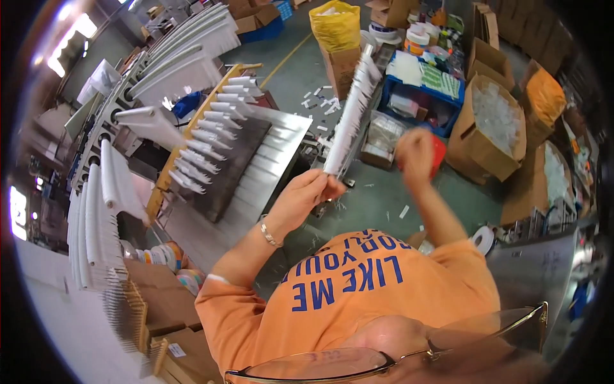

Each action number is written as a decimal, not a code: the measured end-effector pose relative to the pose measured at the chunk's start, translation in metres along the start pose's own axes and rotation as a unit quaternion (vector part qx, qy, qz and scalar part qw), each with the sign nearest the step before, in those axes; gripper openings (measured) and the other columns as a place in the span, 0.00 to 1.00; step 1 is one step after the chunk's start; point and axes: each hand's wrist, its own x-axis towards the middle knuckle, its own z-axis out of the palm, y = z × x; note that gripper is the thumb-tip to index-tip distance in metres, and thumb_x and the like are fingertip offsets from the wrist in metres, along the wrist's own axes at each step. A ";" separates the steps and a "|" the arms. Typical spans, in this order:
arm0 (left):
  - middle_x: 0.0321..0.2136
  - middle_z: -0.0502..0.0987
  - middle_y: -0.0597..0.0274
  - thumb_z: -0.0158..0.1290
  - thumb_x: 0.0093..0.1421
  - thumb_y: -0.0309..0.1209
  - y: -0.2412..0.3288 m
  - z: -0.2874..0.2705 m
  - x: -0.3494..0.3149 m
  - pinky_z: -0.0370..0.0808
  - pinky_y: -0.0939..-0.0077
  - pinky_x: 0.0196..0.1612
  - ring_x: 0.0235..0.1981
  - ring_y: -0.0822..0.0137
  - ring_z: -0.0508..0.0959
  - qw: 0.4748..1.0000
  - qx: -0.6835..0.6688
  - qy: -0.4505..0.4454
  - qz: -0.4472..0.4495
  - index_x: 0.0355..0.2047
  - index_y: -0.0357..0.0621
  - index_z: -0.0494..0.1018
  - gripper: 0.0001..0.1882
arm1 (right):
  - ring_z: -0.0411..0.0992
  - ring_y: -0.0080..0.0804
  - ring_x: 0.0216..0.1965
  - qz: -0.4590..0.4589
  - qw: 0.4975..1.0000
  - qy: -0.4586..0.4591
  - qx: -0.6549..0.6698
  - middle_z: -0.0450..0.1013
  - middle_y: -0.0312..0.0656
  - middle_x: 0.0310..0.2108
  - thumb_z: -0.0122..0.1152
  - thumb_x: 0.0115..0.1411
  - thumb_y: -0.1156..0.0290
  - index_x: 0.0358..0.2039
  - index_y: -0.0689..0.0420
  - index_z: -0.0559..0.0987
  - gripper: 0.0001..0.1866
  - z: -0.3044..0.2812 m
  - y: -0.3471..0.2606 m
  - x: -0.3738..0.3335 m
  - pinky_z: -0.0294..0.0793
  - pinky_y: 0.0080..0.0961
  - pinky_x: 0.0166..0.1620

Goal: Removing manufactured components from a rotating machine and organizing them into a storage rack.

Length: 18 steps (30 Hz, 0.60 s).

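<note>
My left hand (313, 192), with a metal watch on the wrist, is closed at the near end of a long white sheeted piece (350, 118). That piece slants away from me and has a row of fringed or toothed edges along one side; its exact kind is hard to make out. The fingertips press together on its lower corner. My right hand (417, 153) is raised off to the right, apart from the white piece and smeared by motion, its fingers seemingly curled. Behind it shows a red rounded thing (439, 155), partly covered by the hand and forearm.
At left, a wooden rack (157, 192) carries several white fringed pieces beside a metal plate (281, 150). White-draped rollers (118, 179) line a machine beyond. Rightward stand a blue crate (384, 102) and a carton of clear plastic pieces (476, 150). A yellow bag (335, 29) tops a box; scraps litter the floor.
</note>
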 end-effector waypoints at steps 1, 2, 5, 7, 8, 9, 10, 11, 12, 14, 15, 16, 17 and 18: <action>0.32 0.74 0.63 0.39 0.63 0.34 -0.005 0.015 0.024 0.63 0.86 0.31 0.27 0.79 0.67 0.999 -0.001 0.034 0.023 0.31 0.38 0.70 0.13 | 0.61 0.19 0.19 0.002 0.992 -0.083 0.097 0.63 0.37 0.21 0.49 0.57 0.73 0.29 0.55 0.61 0.06 0.010 -0.008 -0.017 0.61 0.15 0.23; 0.35 0.75 0.63 0.40 0.63 0.34 -0.010 0.031 0.048 0.63 0.86 0.31 0.27 0.80 0.67 0.997 -0.002 0.064 0.044 0.31 0.38 0.71 0.13 | 0.64 0.21 0.24 0.061 0.982 -0.136 0.121 0.64 0.38 0.28 0.49 0.56 0.75 0.31 0.55 0.61 0.07 0.011 -0.006 -0.031 0.64 0.16 0.25; 0.42 0.72 0.59 0.43 0.61 0.32 -0.026 0.071 0.111 0.68 0.78 0.44 0.40 0.72 0.71 0.992 -0.077 0.081 0.064 0.35 0.38 0.71 0.11 | 0.62 0.20 0.37 0.106 0.956 -0.075 0.263 0.61 0.38 0.37 0.50 0.56 0.76 0.39 0.58 0.60 0.12 0.022 0.006 -0.021 0.64 0.17 0.40; 0.43 0.72 0.60 0.44 0.61 0.31 -0.036 0.095 0.149 0.69 0.82 0.43 0.39 0.74 0.72 0.979 -0.113 0.085 0.148 0.36 0.37 0.71 0.11 | 0.60 0.20 0.40 0.081 0.980 -0.003 0.181 0.61 0.37 0.39 0.46 0.59 0.76 0.41 0.57 0.60 0.11 0.015 0.017 0.006 0.61 0.18 0.45; 0.44 0.72 0.60 0.43 0.61 0.31 -0.037 0.108 0.164 0.68 0.82 0.44 0.40 0.75 0.71 0.975 -0.112 0.109 0.156 0.37 0.36 0.71 0.11 | 0.60 0.20 0.40 0.085 0.979 0.027 0.182 0.61 0.37 0.40 0.45 0.60 0.75 0.41 0.57 0.60 0.09 0.006 0.019 0.017 0.61 0.18 0.45; 0.45 0.71 0.62 0.43 0.62 0.31 -0.037 0.119 0.175 0.68 0.83 0.44 0.40 0.76 0.70 0.978 -0.087 0.120 0.149 0.41 0.36 0.70 0.12 | 0.60 0.20 0.39 0.088 0.977 0.057 0.184 0.61 0.37 0.40 0.43 0.61 0.75 0.40 0.58 0.61 0.08 -0.001 0.019 0.029 0.61 0.18 0.45; 0.45 0.71 0.63 0.43 0.62 0.31 -0.038 0.124 0.184 0.67 0.83 0.44 0.40 0.77 0.70 0.981 -0.064 0.111 0.146 0.42 0.36 0.70 0.13 | 0.60 0.20 0.39 0.073 0.980 0.073 0.172 0.62 0.37 0.41 0.40 0.62 0.74 0.39 0.58 0.62 0.06 -0.010 0.021 0.040 0.61 0.17 0.45; 0.45 0.71 0.63 0.43 0.62 0.30 -0.040 0.127 0.191 0.67 0.84 0.45 0.40 0.78 0.69 0.983 -0.043 0.106 0.144 0.44 0.36 0.69 0.14 | 0.60 0.20 0.39 0.093 0.978 0.071 0.176 0.62 0.37 0.40 0.40 0.62 0.73 0.39 0.58 0.63 0.05 -0.021 0.024 0.050 0.61 0.17 0.45; 0.41 0.72 0.67 0.45 0.61 0.30 -0.036 0.132 0.198 0.68 0.83 0.40 0.36 0.79 0.70 0.984 0.009 0.094 0.149 0.47 0.35 0.67 0.16 | 0.60 0.20 0.39 0.114 0.975 0.070 0.179 0.62 0.37 0.39 0.40 0.62 0.73 0.38 0.57 0.63 0.05 -0.035 0.029 0.060 0.61 0.17 0.45; 0.34 0.75 0.67 0.49 0.57 0.28 -0.022 0.128 0.196 0.70 0.80 0.35 0.31 0.78 0.71 0.962 0.244 0.019 0.119 0.48 0.38 0.67 0.18 | 0.57 0.15 0.28 0.114 0.982 0.046 0.147 0.62 0.33 0.30 0.41 0.61 0.73 0.38 0.56 0.65 0.05 -0.067 0.048 0.080 0.58 0.11 0.30; 0.27 0.75 0.65 0.53 0.52 0.26 0.000 0.123 0.193 0.70 0.78 0.30 0.27 0.75 0.73 0.910 0.396 0.002 0.125 0.42 0.39 0.72 0.16 | 0.55 0.12 0.23 0.134 0.971 0.029 0.195 0.62 0.31 0.29 0.42 0.60 0.73 0.38 0.55 0.65 0.06 -0.086 0.058 0.089 0.54 0.09 0.24; 0.26 0.75 0.63 0.53 0.51 0.25 0.014 0.109 0.193 0.70 0.78 0.29 0.27 0.74 0.73 0.880 0.428 0.039 0.202 0.38 0.40 0.73 0.13 | 0.54 0.12 0.22 0.129 0.974 0.008 0.186 0.62 0.31 0.28 0.42 0.60 0.74 0.37 0.55 0.65 0.06 -0.099 0.061 0.099 0.53 0.09 0.23; 0.26 0.75 0.61 0.54 0.49 0.24 0.025 0.093 0.198 0.70 0.78 0.29 0.26 0.72 0.74 0.842 0.458 0.073 0.276 0.34 0.40 0.75 0.10 | 0.54 0.13 0.20 0.126 0.976 -0.011 0.176 0.63 0.31 0.27 0.42 0.59 0.75 0.37 0.56 0.66 0.05 -0.111 0.062 0.109 0.52 0.10 0.22; 0.27 0.76 0.60 0.55 0.48 0.25 0.045 0.079 0.204 0.70 0.74 0.32 0.28 0.65 0.74 0.785 0.495 0.160 0.337 0.29 0.40 0.75 0.06 | 0.54 0.12 0.20 0.133 0.977 -0.023 0.165 0.63 0.31 0.28 0.42 0.59 0.75 0.36 0.56 0.66 0.05 -0.121 0.062 0.118 0.52 0.10 0.22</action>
